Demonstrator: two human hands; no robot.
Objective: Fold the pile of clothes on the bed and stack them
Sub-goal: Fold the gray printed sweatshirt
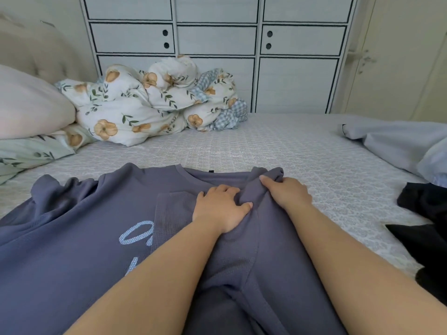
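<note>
Sweatshirt (72,238) lay spread face up across the bed (290,153), flat so its sides could fold in. Its right side was already turned over the chest. Left hand (219,209) pressed that flap down, thumb pinching a ridge of cloth; right hand (287,192) gripped the bunched shoulder. More clothes (425,204) waited just right.
</note>
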